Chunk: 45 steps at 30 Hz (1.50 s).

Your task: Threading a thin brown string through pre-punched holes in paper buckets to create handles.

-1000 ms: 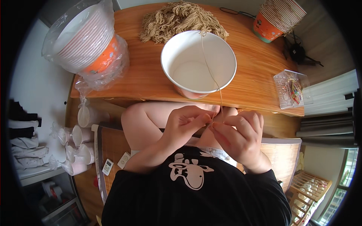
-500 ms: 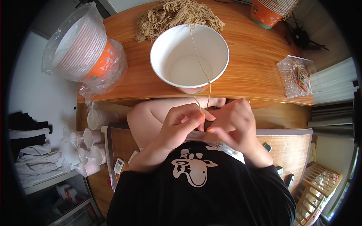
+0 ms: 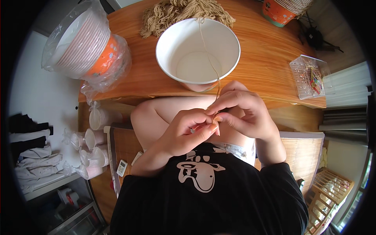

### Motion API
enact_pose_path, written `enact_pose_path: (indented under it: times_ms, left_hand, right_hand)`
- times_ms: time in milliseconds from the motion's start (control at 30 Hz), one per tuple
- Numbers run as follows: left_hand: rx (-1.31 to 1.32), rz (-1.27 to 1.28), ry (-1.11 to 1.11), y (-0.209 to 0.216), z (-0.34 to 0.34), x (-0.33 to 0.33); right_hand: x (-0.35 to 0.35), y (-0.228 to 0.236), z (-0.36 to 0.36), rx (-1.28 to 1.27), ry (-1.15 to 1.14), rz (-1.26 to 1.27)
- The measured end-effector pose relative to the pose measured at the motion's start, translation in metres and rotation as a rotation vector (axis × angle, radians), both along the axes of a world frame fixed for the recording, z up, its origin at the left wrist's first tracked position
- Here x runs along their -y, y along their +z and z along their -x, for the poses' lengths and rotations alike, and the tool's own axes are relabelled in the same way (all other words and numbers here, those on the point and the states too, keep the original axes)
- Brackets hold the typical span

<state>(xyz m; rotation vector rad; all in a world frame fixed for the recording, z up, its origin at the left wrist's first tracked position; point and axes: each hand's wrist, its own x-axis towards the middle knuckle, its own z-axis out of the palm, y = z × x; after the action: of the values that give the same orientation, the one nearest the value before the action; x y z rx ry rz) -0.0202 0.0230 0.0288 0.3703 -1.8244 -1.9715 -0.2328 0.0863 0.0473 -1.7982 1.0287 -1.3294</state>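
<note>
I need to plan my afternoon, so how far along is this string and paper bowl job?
Done: one string already runs over the white bowl rim down to the hands. In hand: the left hand and right hand pinch its end together below the table edge. Left: a heap of string lies behind the bowl, and a bagged stack of bowls lies alongside.

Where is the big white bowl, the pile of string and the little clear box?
white bowl [image 3: 178, 43], head view, inner wall.
pile of string [image 3: 172, 11], head view, middle of the heap.
clear box [image 3: 303, 76], head view, lid.
</note>
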Motion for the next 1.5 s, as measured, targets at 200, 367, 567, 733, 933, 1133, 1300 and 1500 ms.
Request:
enact_pose_path:
  times_ms: [200,367,567,733,933,1133,1300,1500]
  left_hand:
    - [-0.086,-0.022,0.146,-0.010,0.000,-0.001]
    - [-0.072,0.021,0.275,-0.015,0.005,-0.004]
    - [-0.092,0.073,0.295,-0.016,-0.003,-0.001]
    - [-0.158,0.289,0.423,-0.010,-0.003,0.007]
    - [-0.206,0.443,0.704,-0.024,0.001,0.023]
    - [-0.146,0.515,0.737,-0.025,0.011,0.030]
    - [-0.155,0.493,0.769,-0.024,0.016,0.029]
    - [-0.163,0.546,0.794,-0.026,0.016,0.031]
  right_hand:
    - [0.001,0.007,-0.003,-0.113,-0.094,0.107]
    - [0.001,0.013,-0.010,-0.348,-0.129,0.203]
    - [0.006,0.002,-0.020,-0.391,-0.156,0.299]
    - [0.011,0.006,-0.012,-0.449,-0.173,0.383]
    - [0.021,0.028,-0.009,-0.801,-0.529,0.426]
    - [0.023,0.021,-0.014,-0.775,-0.466,0.398]
    - [0.022,0.021,-0.016,-0.735,-0.456,0.372]
    - [0.024,0.024,-0.015,-0.709,-0.428,0.357]
